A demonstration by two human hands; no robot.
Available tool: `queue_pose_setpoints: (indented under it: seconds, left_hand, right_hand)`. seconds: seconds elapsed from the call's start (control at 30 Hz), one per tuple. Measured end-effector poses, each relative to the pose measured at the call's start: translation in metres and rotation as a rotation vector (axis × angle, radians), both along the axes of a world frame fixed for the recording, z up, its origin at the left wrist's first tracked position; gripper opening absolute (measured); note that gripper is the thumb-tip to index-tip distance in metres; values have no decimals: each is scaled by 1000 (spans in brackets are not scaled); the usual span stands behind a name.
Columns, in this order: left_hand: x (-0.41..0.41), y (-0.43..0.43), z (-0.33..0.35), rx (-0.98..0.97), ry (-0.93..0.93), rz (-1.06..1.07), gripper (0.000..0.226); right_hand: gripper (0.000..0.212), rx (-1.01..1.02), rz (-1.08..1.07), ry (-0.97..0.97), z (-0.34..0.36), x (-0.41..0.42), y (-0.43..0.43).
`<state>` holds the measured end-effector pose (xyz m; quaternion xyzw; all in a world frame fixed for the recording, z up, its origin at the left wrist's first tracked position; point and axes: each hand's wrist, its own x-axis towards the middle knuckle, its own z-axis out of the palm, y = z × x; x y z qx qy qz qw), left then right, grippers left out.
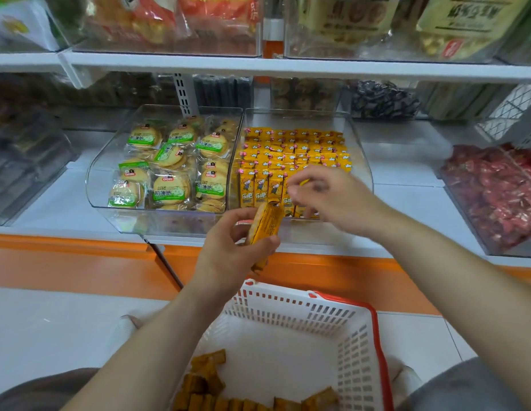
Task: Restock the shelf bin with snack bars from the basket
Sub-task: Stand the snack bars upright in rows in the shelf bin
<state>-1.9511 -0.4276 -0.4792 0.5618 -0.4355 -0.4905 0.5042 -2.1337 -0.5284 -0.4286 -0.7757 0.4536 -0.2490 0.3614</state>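
Bright even light; blurred, edges bowed

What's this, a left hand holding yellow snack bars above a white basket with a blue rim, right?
Not quite: the head view shows a red rim. The left hand holds yellow snack bars above a white basket with a red rim.

Only one view is supplied, taken by a wide-angle camera worn on the person's head. It is aimed forward and down, close to the shelf (pixel 406 173). The shelf bin (pixel 358 143) is framed just above centre, the left hand (pixel 237 247) and right hand (pixel 326 194) in front of it, and the basket (pixel 288 310) is cut off by the lower edge.
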Motion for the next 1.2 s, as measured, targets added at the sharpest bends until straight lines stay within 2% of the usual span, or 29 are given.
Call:
queue_pose_setpoints:
  seconds: [0.1, 0.23, 0.37, 0.47, 0.57, 0.63, 0.7, 0.8, 0.97, 1.03, 1.13, 1.2]
  left_hand:
    - [-7, 4, 2, -38, -42, -24, 38]
    - [-8, 6, 5, -13, -38, -18, 40]
    - [-4, 6, 9, 66, 32, -54, 53]
    - [-3, 6, 10, 74, 60, -18, 48]
    - [-2, 4, 10, 17, 21, 28, 32]
    - [-1, 3, 9, -16, -10, 61, 31]
    - [-3, 3, 8, -39, -28, 78, 33]
    - [-6, 1, 8, -52, -27, 89, 34]
    - [-12, -1, 7, -24, 52, 85, 30]
    - [-13, -1, 8, -37, 25, 76, 31]
    - [-14, -2, 14, -81, -57, 58, 31]
    - [-13, -5, 20, -109, -136, 46, 24]
  right_hand:
    - [15, 88, 145, -15, -4, 12, 15]
    - [16, 242, 162, -155, -1, 1, 10]
    - [41, 317, 240, -371, -1, -7, 8]
    - [41, 271, 266, -371, -2, -8, 8]
    - [37, 397, 194, -407, -2, -7, 7]
    - [33, 434, 136, -325, -3, -3, 8]
    - [35, 420, 118, -252, -6, -1, 8]
    - [24, 390, 105, -314, -9, 1, 8]
    - [50, 444, 38, -508, -8, 0, 5]
    - [56, 461, 39, -529, -7, -2, 7]
    - [47, 434, 69, -517, -1, -7, 7]
    - [38, 302, 25, -444, 7, -16, 2]
